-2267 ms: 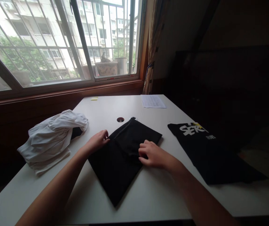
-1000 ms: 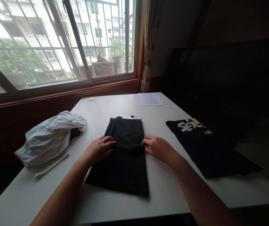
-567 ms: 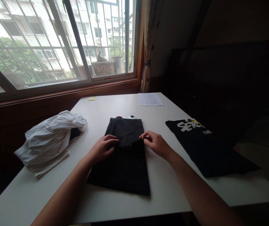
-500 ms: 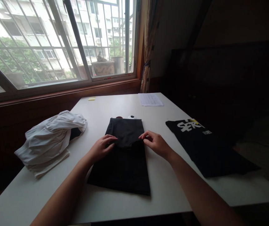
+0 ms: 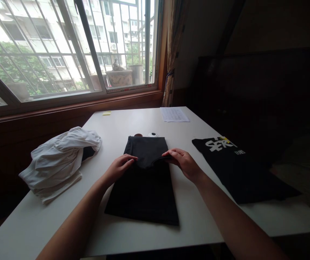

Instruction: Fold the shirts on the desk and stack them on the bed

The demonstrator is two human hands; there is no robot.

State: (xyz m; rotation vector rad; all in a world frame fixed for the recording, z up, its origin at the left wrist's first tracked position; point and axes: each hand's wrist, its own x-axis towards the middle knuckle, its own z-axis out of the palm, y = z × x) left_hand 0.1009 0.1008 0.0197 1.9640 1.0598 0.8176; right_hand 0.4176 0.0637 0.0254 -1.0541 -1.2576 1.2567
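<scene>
A black garment (image 5: 144,196) lies in front of me, its upper part folded back over itself toward the near side; I cannot tell which kind of garment it is. My left hand (image 5: 121,165) pinches the left end of the folded flap's near edge between thumb and fingers. On the opposite end, my right hand (image 5: 182,162) grips the flap's corner and holds it slightly raised. Between the two hands the edge sags in a curve. Just beyond the garment, a small white round object (image 5: 153,134) and a brown one (image 5: 138,135) are partly hidden.
The white table (image 5: 128,121) stands below a barred window. A crumpled white garment (image 5: 57,162) lies on the left, and a black printed T-shirt (image 5: 239,173) on the right, reaching the table's edge. Printed paper sheets (image 5: 174,114) and a yellow note (image 5: 106,113) are at the back.
My right hand has lifted its corner of the flap a little and turned slightly. The garment has slid a short way to the right, and my left hand keeps its pinch.
</scene>
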